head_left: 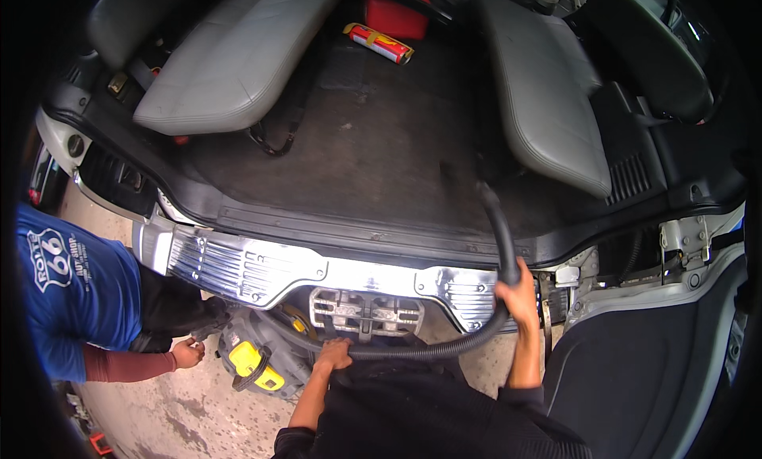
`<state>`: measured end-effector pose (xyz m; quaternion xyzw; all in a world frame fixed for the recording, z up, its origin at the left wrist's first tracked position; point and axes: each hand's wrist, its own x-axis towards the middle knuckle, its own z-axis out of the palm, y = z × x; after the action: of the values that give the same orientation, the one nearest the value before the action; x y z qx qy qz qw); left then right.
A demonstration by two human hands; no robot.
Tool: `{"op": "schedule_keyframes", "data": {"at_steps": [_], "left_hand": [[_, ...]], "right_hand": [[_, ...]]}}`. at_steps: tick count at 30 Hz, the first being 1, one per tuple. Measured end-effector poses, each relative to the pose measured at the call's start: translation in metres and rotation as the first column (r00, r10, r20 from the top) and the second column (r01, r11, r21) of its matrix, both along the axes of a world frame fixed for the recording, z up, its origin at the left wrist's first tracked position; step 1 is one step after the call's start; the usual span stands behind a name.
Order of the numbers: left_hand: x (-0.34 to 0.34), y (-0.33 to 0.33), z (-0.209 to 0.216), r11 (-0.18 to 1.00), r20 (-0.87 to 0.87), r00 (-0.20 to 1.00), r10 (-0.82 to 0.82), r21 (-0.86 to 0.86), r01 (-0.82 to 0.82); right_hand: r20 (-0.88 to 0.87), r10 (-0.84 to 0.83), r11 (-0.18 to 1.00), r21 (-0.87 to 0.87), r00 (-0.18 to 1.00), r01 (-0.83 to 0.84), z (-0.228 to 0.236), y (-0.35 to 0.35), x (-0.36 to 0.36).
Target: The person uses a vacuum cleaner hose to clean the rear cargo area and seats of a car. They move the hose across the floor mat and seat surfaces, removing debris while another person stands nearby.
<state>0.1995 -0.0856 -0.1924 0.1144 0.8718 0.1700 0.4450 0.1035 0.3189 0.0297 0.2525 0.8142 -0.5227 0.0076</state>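
A black ribbed vacuum hose (432, 352) curves across in front of me, from the black and yellow vacuum cleaner (262, 367) at the lower left up into the vehicle. My right hand (520, 296) is closed around it where it crosses the shiny metal sill. Lower and to the left, my left hand (335, 353) grips the same hose with bent fingers. The hose's far end reaches over the dark vehicle floor (361, 157), beside the right grey seat (548, 94); its tip is dark and blurred there.
Another grey seat (238, 62) is at the left. A red and white cylinder (379, 43) lies on the vehicle floor near a red container (394, 16). At the left stands a person in a blue shirt (87, 292). An open door panel (635, 364) is at the lower right.
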Motion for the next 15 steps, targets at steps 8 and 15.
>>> {"op": "schedule_keyframes", "data": {"at_steps": [8,15], "left_hand": [[-0.046,0.014,0.007,0.996,0.067,0.994,-0.085,0.018,0.084],[0.001,-0.002,-0.001,0.997,-0.042,0.998,0.046,0.059,-0.043]], "right_hand": [[-0.172,0.022,0.970,-0.236,0.985,-0.063,-0.019,0.002,-0.091],[0.092,0.124,0.991,-0.053,0.988,-0.119,0.023,0.003,0.059]]}}
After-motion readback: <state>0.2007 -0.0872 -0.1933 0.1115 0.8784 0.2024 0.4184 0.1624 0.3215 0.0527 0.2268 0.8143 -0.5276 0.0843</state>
